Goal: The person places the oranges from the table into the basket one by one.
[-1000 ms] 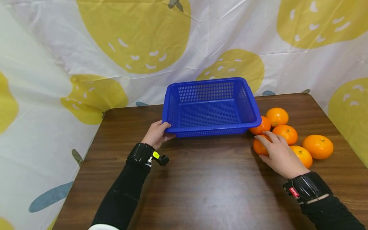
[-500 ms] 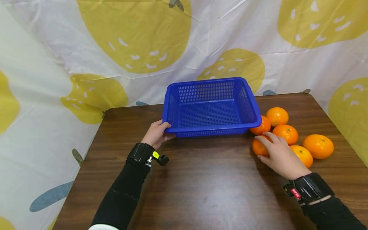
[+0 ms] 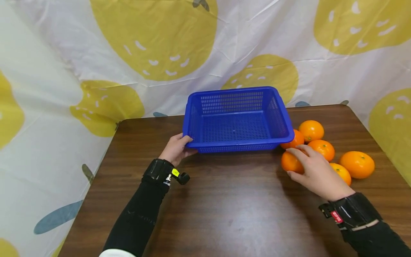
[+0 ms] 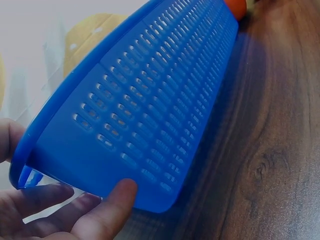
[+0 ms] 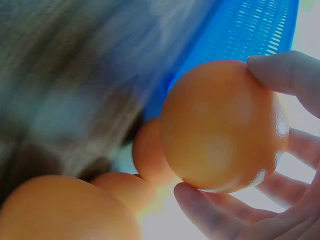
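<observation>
My left hand (image 3: 176, 148) grips the near left corner of a blue plastic basket (image 3: 239, 143), thumb over the rim and fingers beneath. In the left wrist view, the fingers (image 4: 112, 205) press the basket's slotted outer wall (image 4: 135, 135). Beside the basket's near right corner, my right hand (image 3: 319, 173) holds an orange (image 3: 290, 162) between thumb and fingers. The right wrist view shows that held orange (image 5: 220, 130) up close, fingertips on opposite sides of it. No fruit lies in the basket.
Several other oranges rest on the brown wooden table (image 3: 224, 200) to the right, including one orange (image 3: 293, 140) against the basket's corner and a large orange (image 3: 357, 164) farthest right. A fruit-patterned cloth (image 3: 244, 39) hangs behind the table.
My right hand has drawn the orange slightly left, away from its neighbours, while its wrist has shifted a little right. The left hand and basket keep their places; the head view has moved slightly.
</observation>
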The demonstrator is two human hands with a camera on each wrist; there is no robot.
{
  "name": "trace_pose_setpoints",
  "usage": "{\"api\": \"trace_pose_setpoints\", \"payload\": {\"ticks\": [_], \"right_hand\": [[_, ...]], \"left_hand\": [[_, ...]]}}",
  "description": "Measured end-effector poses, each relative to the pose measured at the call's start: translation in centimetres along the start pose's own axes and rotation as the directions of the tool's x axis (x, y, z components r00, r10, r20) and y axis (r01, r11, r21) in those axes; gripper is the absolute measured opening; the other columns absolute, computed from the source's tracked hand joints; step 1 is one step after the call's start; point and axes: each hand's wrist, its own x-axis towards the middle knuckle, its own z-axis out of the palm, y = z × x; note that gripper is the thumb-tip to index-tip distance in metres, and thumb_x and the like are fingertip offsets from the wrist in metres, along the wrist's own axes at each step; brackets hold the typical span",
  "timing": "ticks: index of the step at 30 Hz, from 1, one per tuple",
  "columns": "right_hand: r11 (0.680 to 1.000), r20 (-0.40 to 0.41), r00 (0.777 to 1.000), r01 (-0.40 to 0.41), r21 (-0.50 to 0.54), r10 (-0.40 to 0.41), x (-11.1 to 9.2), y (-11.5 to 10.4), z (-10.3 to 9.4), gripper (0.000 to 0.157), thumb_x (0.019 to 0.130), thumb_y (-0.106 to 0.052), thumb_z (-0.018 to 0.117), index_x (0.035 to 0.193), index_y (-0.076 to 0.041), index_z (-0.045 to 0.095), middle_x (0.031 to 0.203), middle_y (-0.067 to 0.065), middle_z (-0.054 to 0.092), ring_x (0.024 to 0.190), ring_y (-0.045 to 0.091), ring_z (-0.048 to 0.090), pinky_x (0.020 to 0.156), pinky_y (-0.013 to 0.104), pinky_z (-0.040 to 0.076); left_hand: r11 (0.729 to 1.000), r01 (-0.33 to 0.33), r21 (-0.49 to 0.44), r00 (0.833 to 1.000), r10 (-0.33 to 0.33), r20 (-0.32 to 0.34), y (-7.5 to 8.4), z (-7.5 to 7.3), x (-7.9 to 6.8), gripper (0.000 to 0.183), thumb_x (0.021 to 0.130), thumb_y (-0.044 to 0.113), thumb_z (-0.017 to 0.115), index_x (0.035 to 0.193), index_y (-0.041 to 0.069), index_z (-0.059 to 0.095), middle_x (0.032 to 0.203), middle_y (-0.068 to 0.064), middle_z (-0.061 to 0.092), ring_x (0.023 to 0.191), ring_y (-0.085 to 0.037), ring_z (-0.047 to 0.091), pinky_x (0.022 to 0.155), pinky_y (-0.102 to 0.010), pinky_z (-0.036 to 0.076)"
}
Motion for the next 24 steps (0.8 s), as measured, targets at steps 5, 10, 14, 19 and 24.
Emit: {"api": "trace_pose_setpoints", "payload": {"ticks": [5, 10, 14, 19, 24], "right_hand": [[1.000, -0.021, 1.000, 0.012, 0.010, -0.012, 0.2, -0.4, -0.7, 0.059, 0.076, -0.034, 0.071, 0.127, -0.012, 0.049, 0.122, 0.016, 0.050, 0.104, 0.033, 0.049, 0.085, 0.058, 0.046], [1.000, -0.020, 1.000, 0.021, 0.010, -0.020, 0.6, -0.9, -1.7, 0.061, 0.077, -0.038, 0.069, 0.128, -0.012, 0.048, 0.125, 0.019, 0.048, 0.106, 0.035, 0.048, 0.085, 0.061, 0.046], [1.000, -0.004, 1.000, 0.024, 0.015, -0.024, 1.2, -1.4, -2.7, 0.064, 0.080, -0.048, 0.063, 0.130, -0.012, 0.045, 0.131, 0.022, 0.043, 0.108, 0.038, 0.047, 0.085, 0.062, 0.045], [0.999, -0.030, 0.999, 0.046, 0.018, -0.046, 2.2, -2.1, -3.9, 0.060, 0.080, -0.046, 0.064, 0.128, -0.014, 0.047, 0.130, 0.018, 0.046, 0.104, 0.032, 0.050, 0.081, 0.057, 0.050], [0.997, -0.049, 0.996, 0.072, 0.010, -0.072, 3.3, -2.9, -5.1, 0.055, 0.081, -0.043, 0.064, 0.125, -0.015, 0.049, 0.123, 0.015, 0.047, 0.101, 0.030, 0.048, 0.078, 0.055, 0.051]], "left_hand": [[1.000, -0.009, -0.003, 1.000, 0.009, -0.001, -0.1, 0.1, 0.0, 0.047, 0.089, 0.010, 0.049, 0.135, 0.002, 0.042, 0.136, -0.021, 0.046, 0.108, -0.027, 0.055, 0.092, -0.050, 0.045], [1.000, -0.016, -0.006, 1.000, 0.016, 0.002, -0.2, 0.0, 0.0, 0.047, 0.089, 0.011, 0.049, 0.135, 0.002, 0.042, 0.136, -0.021, 0.046, 0.108, -0.027, 0.055, 0.092, -0.050, 0.045], [1.000, -0.018, -0.005, 1.000, 0.019, 0.009, -0.2, -0.1, 0.1, 0.047, 0.089, 0.011, 0.050, 0.135, 0.003, 0.042, 0.136, -0.021, 0.046, 0.108, -0.028, 0.054, 0.092, -0.050, 0.046], [1.000, -0.018, 0.002, 1.000, 0.018, 0.015, -0.2, -0.1, 0.1, 0.047, 0.090, 0.012, 0.049, 0.135, 0.003, 0.042, 0.136, -0.021, 0.046, 0.109, -0.028, 0.054, 0.092, -0.050, 0.046], [1.000, -0.019, 0.009, 1.000, 0.019, 0.019, -0.2, -0.1, -0.1, 0.047, 0.090, 0.012, 0.049, 0.136, 0.002, 0.042, 0.137, -0.021, 0.046, 0.109, -0.028, 0.054, 0.092, -0.050, 0.046]]}}
